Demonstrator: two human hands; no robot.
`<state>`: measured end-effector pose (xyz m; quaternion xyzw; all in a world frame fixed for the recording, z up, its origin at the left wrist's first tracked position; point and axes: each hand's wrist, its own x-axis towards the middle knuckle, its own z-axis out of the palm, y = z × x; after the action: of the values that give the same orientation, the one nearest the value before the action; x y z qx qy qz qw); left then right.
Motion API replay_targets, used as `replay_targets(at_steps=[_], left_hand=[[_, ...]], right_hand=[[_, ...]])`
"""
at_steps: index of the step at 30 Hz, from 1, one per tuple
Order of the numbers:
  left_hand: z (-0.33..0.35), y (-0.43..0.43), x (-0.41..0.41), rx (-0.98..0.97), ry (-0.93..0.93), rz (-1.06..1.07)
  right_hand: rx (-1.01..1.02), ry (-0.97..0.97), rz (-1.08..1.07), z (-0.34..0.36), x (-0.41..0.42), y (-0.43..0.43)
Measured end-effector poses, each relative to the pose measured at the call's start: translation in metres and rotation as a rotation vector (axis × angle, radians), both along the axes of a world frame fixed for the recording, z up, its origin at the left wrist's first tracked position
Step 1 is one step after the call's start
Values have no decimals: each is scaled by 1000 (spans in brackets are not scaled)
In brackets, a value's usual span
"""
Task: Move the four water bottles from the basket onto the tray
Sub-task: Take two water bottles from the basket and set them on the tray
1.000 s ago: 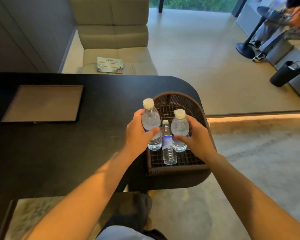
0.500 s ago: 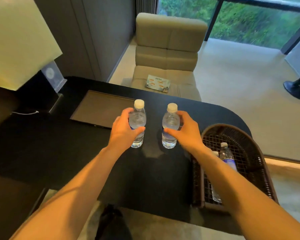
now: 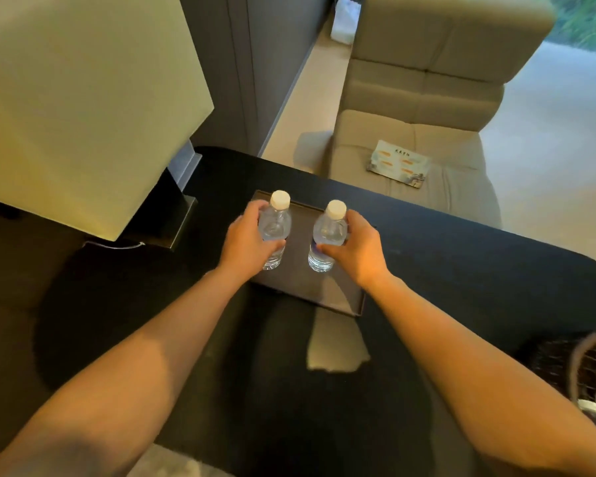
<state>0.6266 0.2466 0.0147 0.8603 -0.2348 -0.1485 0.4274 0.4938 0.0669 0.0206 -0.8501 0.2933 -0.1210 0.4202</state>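
Here, left hand (image 3: 246, 244) and right hand (image 3: 356, 247) each wrapped around an upright clear plastic white-capped water bottle (image 3: 275, 228) (image 3: 326, 237), over the dark rectangular tray (image 3: 338, 297).

Black table (image 3: 461, 270) spans under and around the grip. Lamp with pale square shade (image 3: 76, 108) up-left of the grip, its dark base (image 3: 166, 215) just left. Beige chair (image 3: 427, 108) beyond the grip, up-right; printed card (image 3: 399, 165) lying flat on its seat. Grey wall panels (image 3: 248, 63) behind.

two bare forearms, no sleeves, left grip (image 3: 246, 244), right grip (image 3: 360, 249).
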Motion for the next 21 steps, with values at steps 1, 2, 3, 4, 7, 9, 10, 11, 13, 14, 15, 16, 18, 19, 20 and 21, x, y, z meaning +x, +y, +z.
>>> replay_targets(at_steps=[1, 2, 3, 4, 7, 9, 10, 11, 13, 14, 15, 16, 18, 19, 20, 21], left_hand=[[-5, 1, 13, -2, 4, -5], [-10, 1, 25, -7, 9, -9], [-17, 2, 38, -13, 15, -11], [-23, 2, 49, -23, 18, -11], [-37, 2, 76, -59, 8, -15], [-42, -1, 90, -76, -2, -36], [-44, -3, 96, -85, -10, -45], [-46, -5, 102, -94, -17, -50], [-47, -10, 113, -112, -28, -60], [-47, -12, 117, -119, -30, -69], [-47, -15, 121, -124, -32, -78], [-46, -17, 124, -127, -34, -87], [-48, -21, 127, -123, -47, -100], [-49, -23, 128, -122, -52, -104], [-50, -25, 129, -124, -53, -107], [-51, -26, 130, -127, -52, -108]], right_hand=[[6, -4, -1, -4, 13, 2], [7, -3, -1, -7, 25, 4], [8, 1, -3, -11, 39, 6], [8, 3, -3, -15, 50, 8], [-6, 1, 7, -22, 78, 13], [-16, -4, -2, -23, 92, 14], [-16, -8, -5, -24, 99, 14], [-15, -11, -7, -24, 105, 14], [-18, -13, -12, -24, 116, 13], [-19, -11, -15, -24, 121, 13], [-20, -10, -16, -23, 125, 13], [-22, -8, -16, -23, 128, 12], [-28, -8, -16, -24, 135, 11], [-31, -11, -16, -24, 138, 10], [-32, -15, -17, -24, 140, 9], [-30, -17, -22, -25, 143, 9]])
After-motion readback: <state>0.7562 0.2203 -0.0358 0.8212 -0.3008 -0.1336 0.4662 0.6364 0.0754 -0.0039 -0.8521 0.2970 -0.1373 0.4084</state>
